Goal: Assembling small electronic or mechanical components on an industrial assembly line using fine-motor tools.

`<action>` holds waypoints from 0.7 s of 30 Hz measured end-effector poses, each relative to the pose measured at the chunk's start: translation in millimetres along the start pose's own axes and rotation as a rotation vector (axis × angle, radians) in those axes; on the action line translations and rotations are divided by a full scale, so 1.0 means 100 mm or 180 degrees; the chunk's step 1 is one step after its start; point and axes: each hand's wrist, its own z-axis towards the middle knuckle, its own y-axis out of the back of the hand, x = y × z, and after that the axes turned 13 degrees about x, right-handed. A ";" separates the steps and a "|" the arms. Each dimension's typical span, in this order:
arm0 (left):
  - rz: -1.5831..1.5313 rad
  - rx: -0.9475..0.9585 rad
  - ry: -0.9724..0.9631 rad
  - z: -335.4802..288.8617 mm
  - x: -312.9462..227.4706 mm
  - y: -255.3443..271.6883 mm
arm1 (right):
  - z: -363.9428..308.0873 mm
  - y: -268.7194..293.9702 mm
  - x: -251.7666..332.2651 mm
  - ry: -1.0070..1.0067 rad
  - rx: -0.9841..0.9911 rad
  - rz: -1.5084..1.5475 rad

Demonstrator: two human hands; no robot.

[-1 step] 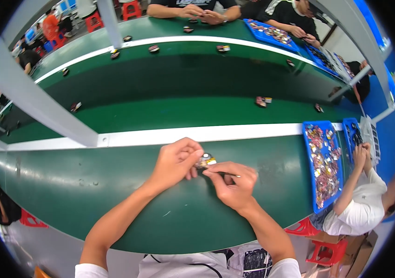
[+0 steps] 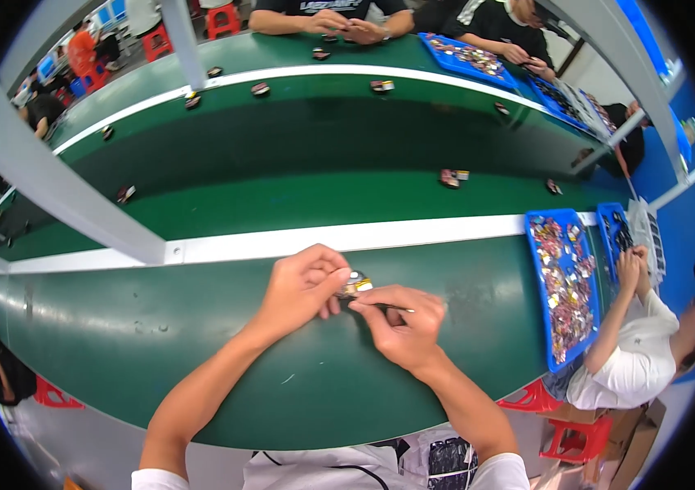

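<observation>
Over the green worktop, my left hand (image 2: pixel 305 287) is closed, its thumb and fingers gripping a small round dark part (image 2: pixel 356 282) with a yellow-and-white patch and a shiny top. Fingers cover part of it, so its exact kind does not show. My right hand (image 2: pixel 403 320) is pinched around a thin dark stick-like tool (image 2: pixel 399 308). One end of the tool sticks out to the right past the fingers; the other reaches toward the small part, where fingertips hide the contact. Both hands are close together, almost touching.
A blue tray (image 2: pixel 549 358) of many small colourful pieces stands to the right, beside a co-worker in a white shirt (image 2: pixel 626 363). Beyond the white rail (image 2: pixel 347 237), several small parts lie on the green belt (image 2: pixel 282 196). A grey post (image 2: pixel 78 171) rises at left.
The whole view has shifted slightly, so everything sits a little further left. Both hands keep the same hold on the small part and the tool.
</observation>
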 end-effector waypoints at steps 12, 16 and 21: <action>0.0121 -0.0116 0.0046 -0.02 -0.05 -0.07 | -0.09 -0.09 -0.13 0.0280 -0.0248 0.0235; 0.0193 -0.0151 -0.0003 -0.02 -0.02 -0.08 | -0.11 -0.02 -0.09 0.0041 0.0042 0.0108; 0.0072 -0.0414 -0.0217 -0.03 -0.02 -0.09 | -0.09 -0.07 -0.11 0.0283 -0.0175 0.0106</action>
